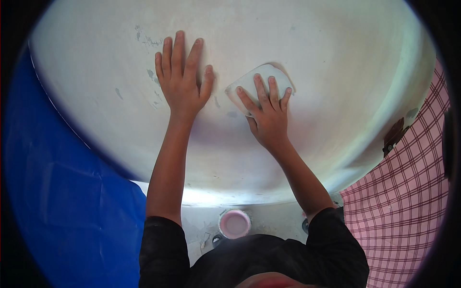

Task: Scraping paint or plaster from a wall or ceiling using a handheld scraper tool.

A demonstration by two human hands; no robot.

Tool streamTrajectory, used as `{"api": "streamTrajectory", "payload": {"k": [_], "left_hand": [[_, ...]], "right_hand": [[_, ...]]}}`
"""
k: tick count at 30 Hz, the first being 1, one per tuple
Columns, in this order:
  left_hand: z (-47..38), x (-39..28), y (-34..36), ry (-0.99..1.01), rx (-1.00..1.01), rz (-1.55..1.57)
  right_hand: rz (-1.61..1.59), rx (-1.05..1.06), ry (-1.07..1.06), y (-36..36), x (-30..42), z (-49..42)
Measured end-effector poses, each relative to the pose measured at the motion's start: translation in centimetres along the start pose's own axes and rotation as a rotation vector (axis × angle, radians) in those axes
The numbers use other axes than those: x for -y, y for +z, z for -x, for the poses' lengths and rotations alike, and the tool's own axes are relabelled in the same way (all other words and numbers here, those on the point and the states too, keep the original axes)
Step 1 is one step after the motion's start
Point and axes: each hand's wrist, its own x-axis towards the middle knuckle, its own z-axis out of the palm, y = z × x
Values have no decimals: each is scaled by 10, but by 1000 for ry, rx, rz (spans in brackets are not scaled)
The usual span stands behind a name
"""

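My left hand (pixel 183 84) lies flat on a large curved panel (pixel 324 118), palm down and fingers spread. The panel is whitish and smooth, like a primed vehicle body panel, with grey scuffed patches (pixel 151 73) beside my left fingers. To the right, my right hand (pixel 268 115) presses a pale, stiff sheet (pixel 252 79) against the panel, with its fingers spread over it. The sheet looks like sandpaper, but its underside is hidden. My right thumb sits at the sheet's lower edge.
Below the panel, a round pink tub (pixel 235 224) of cloudy liquid stands on the grey floor (pixel 201 216). Blue plastic sheeting (pixel 72 201) covers the left side. A pink checked cloth (pixel 389 208) hangs at the right, near a dark broken-looking spot (pixel 394 133) on the panel's edge.
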Motion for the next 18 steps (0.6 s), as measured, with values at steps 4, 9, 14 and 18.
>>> {"api": "streamTrajectory", "payload": {"k": [4, 9, 14, 18], "left_hand": [[7, 3, -1, -37, -37, -15], [13, 6, -3, -51, -34, -20], [14, 5, -1, -56, -40, -8], [16, 7, -2, -52, -52, -7]], "right_hand": [[11, 76, 16, -23, 7, -11], [-37, 77, 38, -23, 0, -15], [-23, 47, 18, -8, -7, 3], [-14, 63, 32, -8, -3, 2]]}}
